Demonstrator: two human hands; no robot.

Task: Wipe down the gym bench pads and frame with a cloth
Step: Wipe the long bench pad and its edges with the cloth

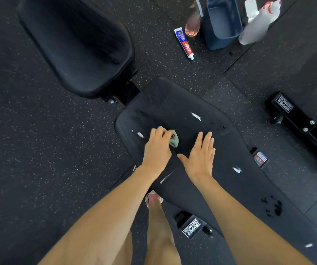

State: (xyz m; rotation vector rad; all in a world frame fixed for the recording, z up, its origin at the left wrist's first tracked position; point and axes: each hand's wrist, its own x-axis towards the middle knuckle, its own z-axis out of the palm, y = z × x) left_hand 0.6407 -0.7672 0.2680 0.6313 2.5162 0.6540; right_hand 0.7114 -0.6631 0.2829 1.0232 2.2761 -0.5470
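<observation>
A long black back pad (175,104) of the gym bench runs from the centre to the lower right, marked with white smears (196,116) and dark wet spots (218,126). The black seat pad (77,46) lies at the upper left. My left hand (157,148) grips a small pale green cloth (174,140) bunched against the back pad, most of it hidden under the fingers. My right hand (201,155) rests flat on the pad just to the right, fingers straight. The black frame (295,119) with a white logo shows at the right.
On the speckled rubber floor at the top sit a toothpaste tube (184,44), a blue bucket (221,22), a clear spray bottle (255,25) and a pinkish bottle (193,25). A frame foot (192,227) stands beside my leg and shoe (153,197).
</observation>
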